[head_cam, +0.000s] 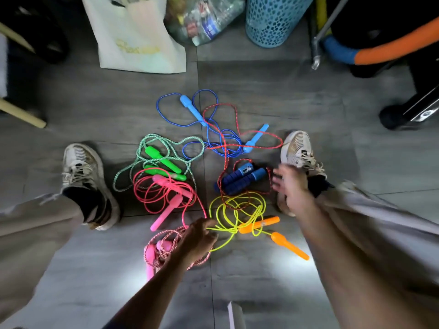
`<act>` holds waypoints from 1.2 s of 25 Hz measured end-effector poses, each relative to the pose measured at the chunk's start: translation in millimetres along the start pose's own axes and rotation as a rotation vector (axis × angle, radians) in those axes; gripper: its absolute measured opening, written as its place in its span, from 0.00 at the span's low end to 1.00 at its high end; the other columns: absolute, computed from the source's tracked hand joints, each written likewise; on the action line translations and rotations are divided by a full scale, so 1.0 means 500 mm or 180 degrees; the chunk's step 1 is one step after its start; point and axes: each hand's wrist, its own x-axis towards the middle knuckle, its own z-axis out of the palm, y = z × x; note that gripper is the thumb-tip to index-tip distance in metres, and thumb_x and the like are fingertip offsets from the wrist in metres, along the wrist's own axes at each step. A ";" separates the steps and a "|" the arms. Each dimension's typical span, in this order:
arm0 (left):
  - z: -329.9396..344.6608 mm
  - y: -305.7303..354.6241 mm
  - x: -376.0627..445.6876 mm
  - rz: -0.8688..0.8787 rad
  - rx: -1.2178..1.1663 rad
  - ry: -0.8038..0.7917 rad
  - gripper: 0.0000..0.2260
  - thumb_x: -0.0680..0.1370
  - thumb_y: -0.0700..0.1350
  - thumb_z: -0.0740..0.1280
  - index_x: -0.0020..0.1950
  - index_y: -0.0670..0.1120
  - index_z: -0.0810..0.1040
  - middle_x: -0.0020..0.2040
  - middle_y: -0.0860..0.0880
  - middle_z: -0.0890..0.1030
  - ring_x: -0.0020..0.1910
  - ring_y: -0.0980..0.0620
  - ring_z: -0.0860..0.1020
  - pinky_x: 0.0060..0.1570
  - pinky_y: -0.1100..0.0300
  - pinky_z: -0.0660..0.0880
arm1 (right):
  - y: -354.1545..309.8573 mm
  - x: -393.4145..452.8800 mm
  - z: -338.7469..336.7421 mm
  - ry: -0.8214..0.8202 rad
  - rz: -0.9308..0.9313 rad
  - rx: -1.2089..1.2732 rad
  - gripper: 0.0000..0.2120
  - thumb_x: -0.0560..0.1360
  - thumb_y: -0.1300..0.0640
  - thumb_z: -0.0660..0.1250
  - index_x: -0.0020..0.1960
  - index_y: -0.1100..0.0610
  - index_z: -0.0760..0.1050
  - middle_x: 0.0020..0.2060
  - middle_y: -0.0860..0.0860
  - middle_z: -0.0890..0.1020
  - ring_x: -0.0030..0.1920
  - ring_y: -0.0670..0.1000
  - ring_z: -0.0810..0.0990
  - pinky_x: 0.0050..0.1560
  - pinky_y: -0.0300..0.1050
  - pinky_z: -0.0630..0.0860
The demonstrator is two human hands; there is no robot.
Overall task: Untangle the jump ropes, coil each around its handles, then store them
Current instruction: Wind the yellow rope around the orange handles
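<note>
Head view: left hand (198, 236) pinches the yellow cord jump rope (237, 210) beside its 2 orange plastic handles (259, 225); right hand (291, 184), fingers spread wide, hovers near the dark blue foam handles (242, 181).

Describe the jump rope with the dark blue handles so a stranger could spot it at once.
Start at the white shoe on the right of the grey floor. Just left of it, by the open right hand, lie two dark blue handles side by side. They alone are thick and ribbed, one bearing a small counter, ringed by dark red cord.
</note>
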 end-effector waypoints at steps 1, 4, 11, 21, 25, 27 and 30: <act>0.009 -0.004 0.004 -0.0057 0.0013 -0.0047 0.16 0.76 0.42 0.66 0.64 0.47 0.77 0.59 0.49 0.80 0.55 0.48 0.81 0.49 0.62 0.74 | 0.088 0.003 -0.017 0.0092 -0.0026 -0.0730 0.06 0.69 0.51 0.64 0.40 0.54 0.74 0.39 0.53 0.79 0.38 0.53 0.75 0.36 0.40 0.72; 0.033 -0.015 0.017 -0.0077 0.0111 -0.0106 0.14 0.77 0.43 0.66 0.62 0.47 0.79 0.59 0.50 0.81 0.56 0.52 0.80 0.53 0.64 0.74 | 0.328 -0.008 -0.060 -0.0019 0.0256 -0.2505 0.15 0.66 0.51 0.65 0.52 0.54 0.76 0.48 0.55 0.81 0.51 0.59 0.78 0.49 0.43 0.75; 0.029 -0.010 0.022 -0.0323 0.0043 -0.0121 0.10 0.77 0.43 0.67 0.58 0.47 0.80 0.56 0.50 0.82 0.53 0.53 0.80 0.54 0.61 0.75 | 0.373 -0.022 -0.019 -0.1316 0.0754 -0.4247 0.15 0.66 0.48 0.70 0.50 0.53 0.79 0.47 0.53 0.84 0.47 0.53 0.83 0.43 0.42 0.75; -0.213 0.175 -0.114 -0.0325 0.0161 -0.0323 0.19 0.63 0.49 0.77 0.51 0.46 0.78 0.36 0.49 0.82 0.31 0.51 0.79 0.35 0.52 0.78 | 0.025 -0.251 0.113 -0.2497 0.0372 0.0381 0.08 0.72 0.66 0.70 0.51 0.61 0.80 0.45 0.59 0.85 0.42 0.55 0.85 0.48 0.49 0.83; -0.323 0.296 -0.238 0.0611 0.0646 0.0577 0.03 0.72 0.46 0.71 0.39 0.48 0.80 0.32 0.50 0.81 0.33 0.51 0.80 0.31 0.64 0.70 | -0.154 -0.372 0.091 -0.2107 -0.0504 0.0174 0.14 0.66 0.48 0.74 0.45 0.56 0.81 0.37 0.53 0.84 0.34 0.51 0.82 0.38 0.46 0.81; -0.371 0.354 -0.308 0.1090 0.0881 0.1078 0.13 0.74 0.51 0.71 0.34 0.45 0.76 0.27 0.51 0.75 0.26 0.53 0.71 0.27 0.65 0.64 | -0.225 -0.428 0.079 -0.1615 -0.1260 -0.0021 0.09 0.71 0.50 0.74 0.43 0.54 0.77 0.37 0.52 0.81 0.31 0.50 0.78 0.31 0.44 0.76; -0.415 0.396 -0.370 0.1724 0.0509 0.1320 0.20 0.75 0.53 0.72 0.29 0.46 0.69 0.23 0.54 0.64 0.24 0.57 0.60 0.24 0.65 0.58 | -0.294 -0.487 0.055 -0.2089 -0.2284 0.0020 0.15 0.69 0.64 0.63 0.52 0.50 0.74 0.49 0.50 0.80 0.38 0.49 0.78 0.29 0.38 0.72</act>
